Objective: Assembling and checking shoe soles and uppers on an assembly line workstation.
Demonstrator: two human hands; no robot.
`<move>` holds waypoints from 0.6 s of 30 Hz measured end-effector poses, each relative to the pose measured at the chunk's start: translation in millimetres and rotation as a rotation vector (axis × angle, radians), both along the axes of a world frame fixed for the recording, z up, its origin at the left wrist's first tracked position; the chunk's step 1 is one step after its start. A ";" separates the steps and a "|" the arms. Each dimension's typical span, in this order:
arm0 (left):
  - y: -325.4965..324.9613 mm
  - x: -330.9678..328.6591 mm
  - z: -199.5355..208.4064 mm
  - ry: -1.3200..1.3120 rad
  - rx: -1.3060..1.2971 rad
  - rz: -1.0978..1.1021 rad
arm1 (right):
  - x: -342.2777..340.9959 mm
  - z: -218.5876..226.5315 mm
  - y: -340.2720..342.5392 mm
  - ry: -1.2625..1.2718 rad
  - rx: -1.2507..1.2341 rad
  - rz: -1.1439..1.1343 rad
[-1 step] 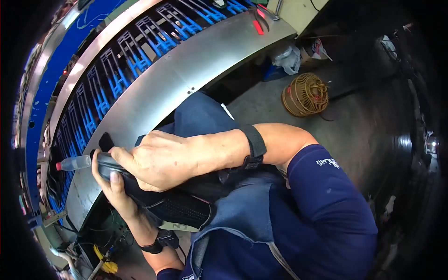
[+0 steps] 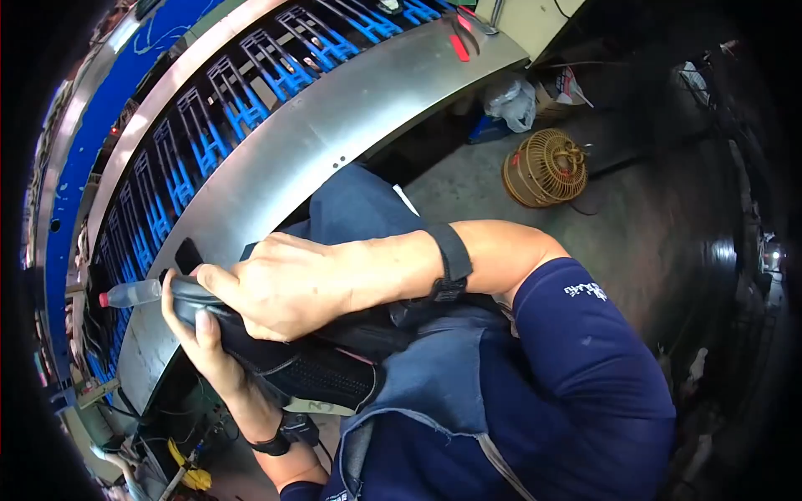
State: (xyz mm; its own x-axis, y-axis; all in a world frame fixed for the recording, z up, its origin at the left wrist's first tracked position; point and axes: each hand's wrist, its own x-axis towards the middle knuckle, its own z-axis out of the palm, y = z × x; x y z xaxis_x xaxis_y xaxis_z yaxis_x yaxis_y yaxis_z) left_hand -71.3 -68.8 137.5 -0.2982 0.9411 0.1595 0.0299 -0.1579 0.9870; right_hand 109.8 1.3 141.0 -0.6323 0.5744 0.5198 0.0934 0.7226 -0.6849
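A black shoe (image 2: 322, 376) with a perforated side lies across my lap, its rounded toe pointing left. My left hand (image 2: 205, 342) wraps round the toe from below, thumb pressed on its near side and fingers reaching up behind it. Over the top of the shoe, my right hand (image 2: 284, 284) is closed, its thumb against the toe. The curled fingers of that hand are mostly hidden, so I cannot see whether anything small is in them too. Just beyond the toe lies a clear plastic bottle (image 2: 134, 294) with a red cap.
A curved metal ledge (image 2: 334, 125) runs past my knees, beside a row of blue and black racks (image 2: 209, 142). Red-handled pliers (image 2: 461, 42) lie at its far end. On the floor to the right stand a round wicker basket (image 2: 547, 169) and a plastic bag (image 2: 511, 104).
The toe of the shoe and my right thumb have shifted very slightly. Both hands stay in the same place on the shoe.
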 end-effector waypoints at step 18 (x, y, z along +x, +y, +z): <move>-6.0 13.6 -79.4 -0.842 -0.173 -0.467 | 79.0 -32.3 -88.2 -0.258 0.072 0.017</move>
